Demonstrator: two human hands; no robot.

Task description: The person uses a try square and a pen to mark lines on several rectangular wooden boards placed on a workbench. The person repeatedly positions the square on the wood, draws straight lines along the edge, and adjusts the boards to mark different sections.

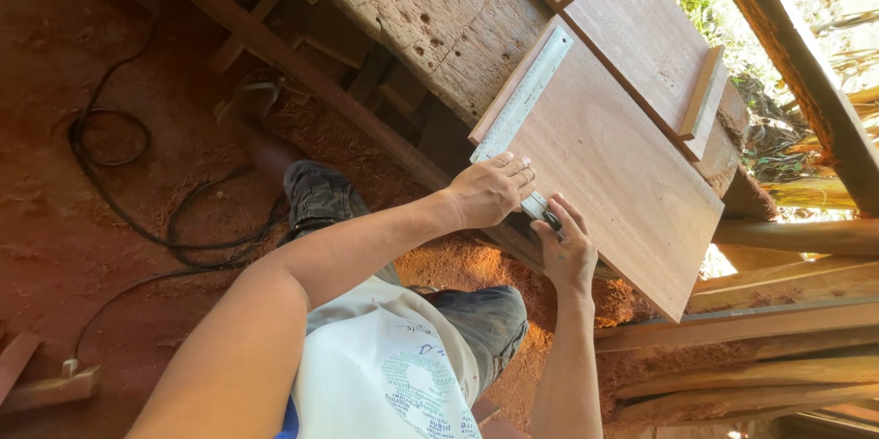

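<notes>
Left hand (pixel 490 190) flat on one metal ruler (pixel 522 100), right hand (pixel 566 251) pinching one pencil (pixel 550 216), one board (pixel 613 164)

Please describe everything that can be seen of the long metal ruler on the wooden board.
The long flat grey metal ruler looks like worn steel, with fine marks along one edge. It lies flat near the left edge of the smooth reddish-brown wooden board, which rests on the workbench. The left hand presses its near end down. The right hand holds a small dark object against the same end; I cannot tell what it is.
</notes>
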